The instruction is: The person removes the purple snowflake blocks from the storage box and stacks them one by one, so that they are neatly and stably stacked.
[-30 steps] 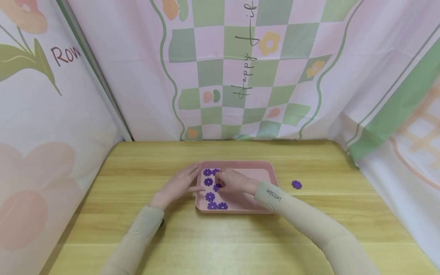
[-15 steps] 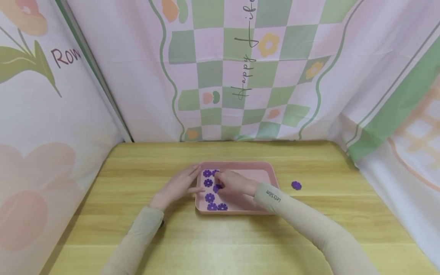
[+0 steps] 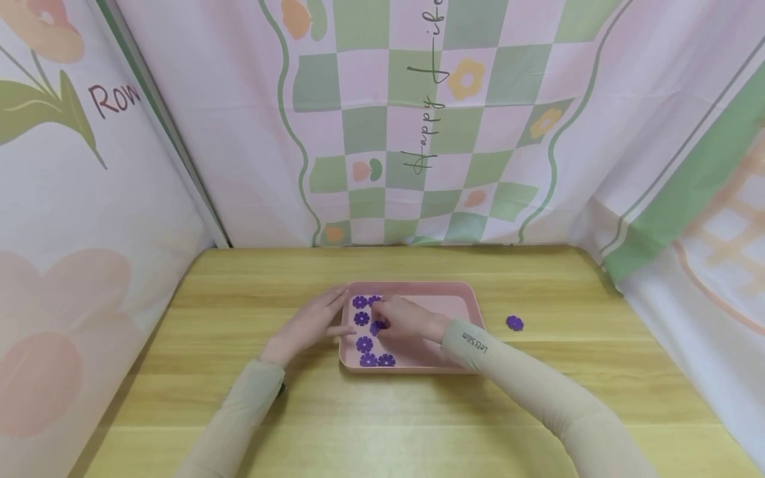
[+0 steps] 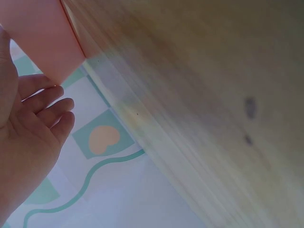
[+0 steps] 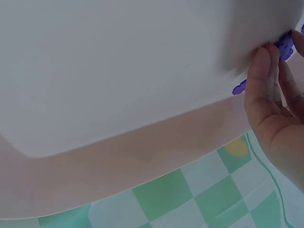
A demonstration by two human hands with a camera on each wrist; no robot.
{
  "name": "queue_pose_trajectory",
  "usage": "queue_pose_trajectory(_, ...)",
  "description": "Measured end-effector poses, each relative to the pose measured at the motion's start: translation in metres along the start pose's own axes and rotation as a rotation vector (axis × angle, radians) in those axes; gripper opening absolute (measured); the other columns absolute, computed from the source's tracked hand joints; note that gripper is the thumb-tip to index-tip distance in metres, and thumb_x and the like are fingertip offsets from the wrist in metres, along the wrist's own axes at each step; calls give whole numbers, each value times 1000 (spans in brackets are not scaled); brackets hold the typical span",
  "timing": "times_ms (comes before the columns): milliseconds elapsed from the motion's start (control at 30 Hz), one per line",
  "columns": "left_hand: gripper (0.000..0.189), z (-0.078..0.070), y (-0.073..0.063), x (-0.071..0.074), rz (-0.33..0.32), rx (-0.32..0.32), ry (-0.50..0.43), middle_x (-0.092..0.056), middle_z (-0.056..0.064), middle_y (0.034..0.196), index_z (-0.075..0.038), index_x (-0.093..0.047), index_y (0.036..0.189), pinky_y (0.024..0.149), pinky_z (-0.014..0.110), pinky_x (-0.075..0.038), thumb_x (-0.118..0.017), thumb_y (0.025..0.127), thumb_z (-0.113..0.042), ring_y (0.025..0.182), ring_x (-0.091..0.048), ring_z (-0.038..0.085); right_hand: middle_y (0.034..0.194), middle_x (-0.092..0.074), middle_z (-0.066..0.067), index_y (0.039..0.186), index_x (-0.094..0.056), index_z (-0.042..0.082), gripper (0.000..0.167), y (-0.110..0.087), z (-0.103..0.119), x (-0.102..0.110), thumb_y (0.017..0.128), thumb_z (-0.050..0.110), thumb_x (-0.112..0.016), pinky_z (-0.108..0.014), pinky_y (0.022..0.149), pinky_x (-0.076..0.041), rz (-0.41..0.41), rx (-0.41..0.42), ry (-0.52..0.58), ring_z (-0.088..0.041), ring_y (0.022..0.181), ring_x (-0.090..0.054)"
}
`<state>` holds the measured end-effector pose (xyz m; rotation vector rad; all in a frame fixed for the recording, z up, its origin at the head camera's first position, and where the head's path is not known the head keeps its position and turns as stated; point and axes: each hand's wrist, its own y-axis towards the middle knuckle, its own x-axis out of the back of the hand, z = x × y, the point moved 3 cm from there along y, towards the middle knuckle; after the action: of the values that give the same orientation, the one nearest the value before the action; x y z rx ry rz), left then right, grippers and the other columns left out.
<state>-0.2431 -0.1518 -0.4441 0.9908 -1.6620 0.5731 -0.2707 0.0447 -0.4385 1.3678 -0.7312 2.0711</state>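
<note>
A pink rectangular tray (image 3: pixel 418 288) lies on the table, with several purple flower-shaped plastic discs (image 3: pixel 361 318) along its left side. My left hand (image 3: pixel 307 328) rests against the tray's left edge, its fingers extended by the far corner and the thumb reaching over the rim. In the left wrist view, the left fingertips lie at the tray's outer wall (image 4: pixel 52 40). Inside the tray, my right hand (image 3: pixel 412 318) pinches one purple disc (image 5: pixel 285 46) between thumb and fingers, low over the tray floor. Another disc (image 5: pixel 240 87) shows just beside those fingers.
One more purple disc (image 3: pixel 514 323) lies on the wooden table (image 3: pixel 382 425) to the right of the tray. Printed curtains (image 3: pixel 430 133) hang behind the table and at both sides. The right forearm (image 3: pixel 526 378) crosses the tray's near right corner.
Both hands hold nearly the same places. The whole head view has shifted down slightly; the disc under my right fingers shows only a slight change.
</note>
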Motion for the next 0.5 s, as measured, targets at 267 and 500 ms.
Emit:
queue_pose_trajectory(267,89,0,0,0,-2,-2,-8,-29,22,161,0,-30,153,124,55,-28,-65,89,-52,148,-32,39,93,-68,1,103,-68,11,18,0,-1,-1,86,13,-72,-16,74,-55,-2,-19,3,-6,78,-60)
queue_pose_trajectory(500,89,0,-1,0,-2,6,-20,-29,22,161,-1,-29,153,124,55,-28,-64,89,-52,149,-31,39,89,-70,0,101,-69,9,16,-2,1,0,86,12,-72,-16,70,-55,-1,-24,51,-5,74,-60)
